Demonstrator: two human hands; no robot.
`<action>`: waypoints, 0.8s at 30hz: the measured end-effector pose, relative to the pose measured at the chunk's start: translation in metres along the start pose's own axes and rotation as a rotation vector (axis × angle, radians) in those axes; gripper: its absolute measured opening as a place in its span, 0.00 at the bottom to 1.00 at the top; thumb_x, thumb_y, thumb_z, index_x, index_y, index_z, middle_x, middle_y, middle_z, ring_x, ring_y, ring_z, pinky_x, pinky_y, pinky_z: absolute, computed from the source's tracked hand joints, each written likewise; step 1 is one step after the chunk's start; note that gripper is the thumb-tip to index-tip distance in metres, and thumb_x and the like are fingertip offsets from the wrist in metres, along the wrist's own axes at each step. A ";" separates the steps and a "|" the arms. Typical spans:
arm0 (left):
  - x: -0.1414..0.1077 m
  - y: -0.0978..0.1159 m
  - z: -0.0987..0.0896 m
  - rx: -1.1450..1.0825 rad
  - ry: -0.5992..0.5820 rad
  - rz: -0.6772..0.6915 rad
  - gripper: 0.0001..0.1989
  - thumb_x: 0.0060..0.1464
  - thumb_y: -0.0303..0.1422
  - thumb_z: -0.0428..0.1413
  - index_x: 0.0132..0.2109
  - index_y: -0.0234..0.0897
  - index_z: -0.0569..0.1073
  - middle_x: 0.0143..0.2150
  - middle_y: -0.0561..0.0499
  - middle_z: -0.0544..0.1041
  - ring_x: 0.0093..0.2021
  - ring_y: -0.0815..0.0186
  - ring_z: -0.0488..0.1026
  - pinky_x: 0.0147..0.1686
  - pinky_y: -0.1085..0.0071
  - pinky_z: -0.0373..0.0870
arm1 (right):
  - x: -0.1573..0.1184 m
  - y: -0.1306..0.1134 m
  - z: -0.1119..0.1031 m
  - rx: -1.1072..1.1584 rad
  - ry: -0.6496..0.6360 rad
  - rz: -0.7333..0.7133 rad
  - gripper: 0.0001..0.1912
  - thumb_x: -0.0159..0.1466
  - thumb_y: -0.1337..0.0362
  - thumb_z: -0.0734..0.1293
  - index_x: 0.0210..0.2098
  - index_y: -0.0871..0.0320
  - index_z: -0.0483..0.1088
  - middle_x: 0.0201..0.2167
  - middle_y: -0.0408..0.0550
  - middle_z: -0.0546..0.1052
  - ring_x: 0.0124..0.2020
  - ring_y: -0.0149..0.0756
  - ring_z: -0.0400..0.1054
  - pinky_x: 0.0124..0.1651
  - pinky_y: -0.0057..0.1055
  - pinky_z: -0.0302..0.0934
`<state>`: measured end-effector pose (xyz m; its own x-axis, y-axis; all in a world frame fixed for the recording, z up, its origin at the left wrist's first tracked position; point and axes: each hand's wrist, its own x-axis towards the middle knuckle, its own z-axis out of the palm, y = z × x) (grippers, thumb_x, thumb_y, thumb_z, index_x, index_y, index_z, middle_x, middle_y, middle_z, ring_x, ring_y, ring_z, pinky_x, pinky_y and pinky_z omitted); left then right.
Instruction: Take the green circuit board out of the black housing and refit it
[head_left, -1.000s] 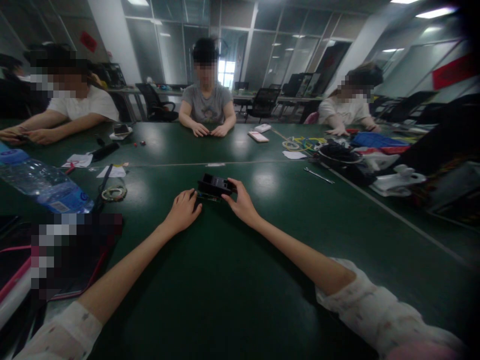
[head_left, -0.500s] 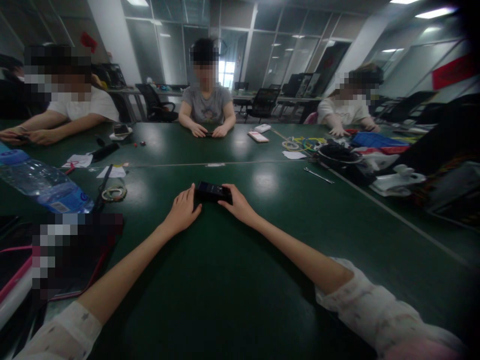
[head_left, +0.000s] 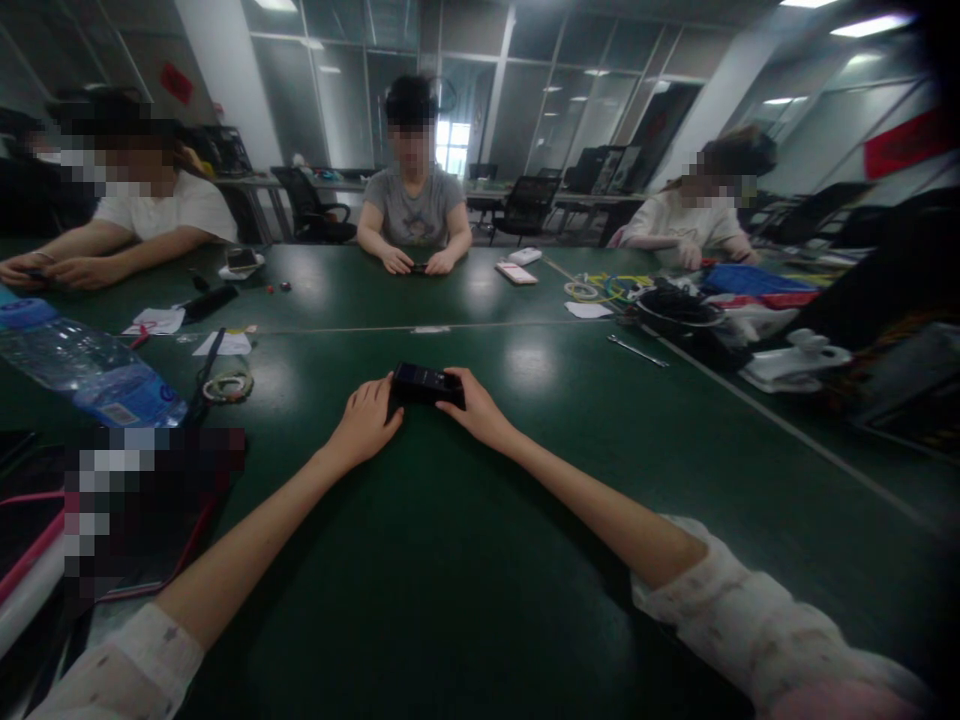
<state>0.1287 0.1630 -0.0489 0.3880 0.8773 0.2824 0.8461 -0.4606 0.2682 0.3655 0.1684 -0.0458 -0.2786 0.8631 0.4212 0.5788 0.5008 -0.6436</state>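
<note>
A dark rectangular device with a screen (head_left: 424,382), which looks like a phone, sits at the middle of the green table (head_left: 465,520), a few faint light marks on its face. My left hand (head_left: 371,415) curls round its left end, index finger at the far corner and thumb at the near one. At the opposite end, my right hand (head_left: 480,408) grips it between thumb and fingers. Both my forearms reach forward from white sleeves with a star pattern.
A large water bottle (head_left: 97,370) lies tilted at the left, above a pink-edged item (head_left: 180,560). A spanner (head_left: 637,351), cables (head_left: 600,288) and a white plastic part (head_left: 799,360) lie to the right. Across the table, three people sit, their hands on or near the tabletop.
My left index finger has drawn in a little against the device's left end. The device and my right hand look unmoved. The person at the far right has shifted their arm.
</note>
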 end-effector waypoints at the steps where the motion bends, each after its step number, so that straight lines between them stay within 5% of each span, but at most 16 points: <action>1: 0.000 0.000 0.000 -0.002 0.001 0.001 0.30 0.63 0.42 0.43 0.67 0.32 0.50 0.64 0.37 0.61 0.64 0.51 0.56 0.60 0.51 0.56 | 0.000 0.000 0.000 0.000 0.000 0.005 0.28 0.59 0.66 0.69 0.56 0.55 0.58 0.52 0.53 0.69 0.54 0.44 0.67 0.57 0.50 0.62; 24: -0.001 0.003 -0.004 0.005 -0.034 -0.016 0.30 0.63 0.42 0.43 0.67 0.30 0.50 0.64 0.36 0.61 0.64 0.51 0.56 0.60 0.52 0.56 | -0.001 0.003 0.000 0.021 -0.025 0.029 0.31 0.59 0.65 0.69 0.59 0.54 0.56 0.55 0.53 0.68 0.57 0.44 0.64 0.58 0.50 0.61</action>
<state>0.1295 0.1604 -0.0444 0.3860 0.8888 0.2469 0.8541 -0.4455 0.2683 0.3674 0.1688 -0.0480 -0.2811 0.8784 0.3866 0.5703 0.4769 -0.6688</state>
